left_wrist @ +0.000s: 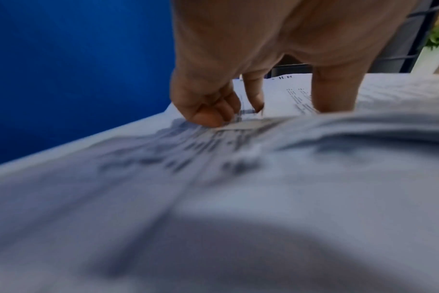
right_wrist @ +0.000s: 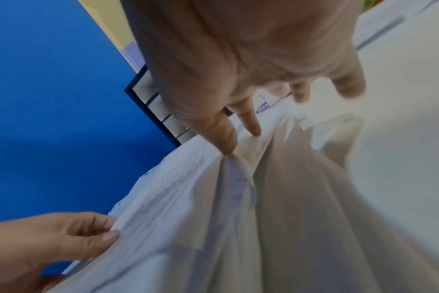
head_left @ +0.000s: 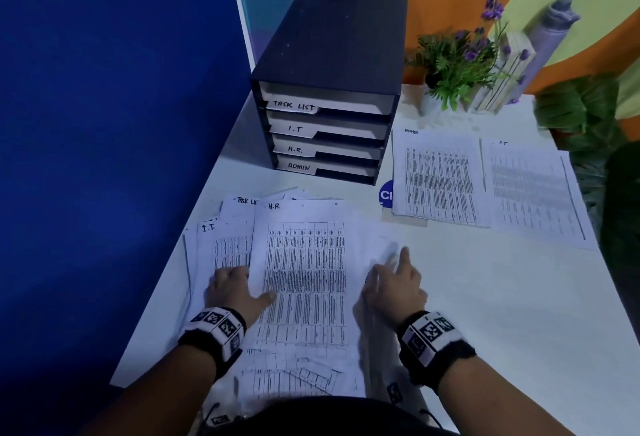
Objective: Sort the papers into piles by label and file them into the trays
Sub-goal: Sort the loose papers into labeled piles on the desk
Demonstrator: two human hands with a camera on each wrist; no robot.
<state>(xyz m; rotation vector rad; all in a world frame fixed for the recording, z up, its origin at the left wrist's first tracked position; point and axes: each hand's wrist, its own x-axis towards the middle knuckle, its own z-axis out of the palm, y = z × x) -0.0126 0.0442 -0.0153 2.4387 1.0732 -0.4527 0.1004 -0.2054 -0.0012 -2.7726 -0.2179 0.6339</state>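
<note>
White H.R. sheet edge between left fingers

The table bears a 4-tray organiser, a paper heap, an ADMIN pile, an I.T pile and a plant.

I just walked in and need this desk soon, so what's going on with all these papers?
A person is sorting labelled papers. The left hand pinches the left edge of the top H.R. sheet on the loose stack, and the right hand touches its right edge. An ADMIN pile and an I.T pile lie further right on the table. The labelled trays stand behind.
</note>
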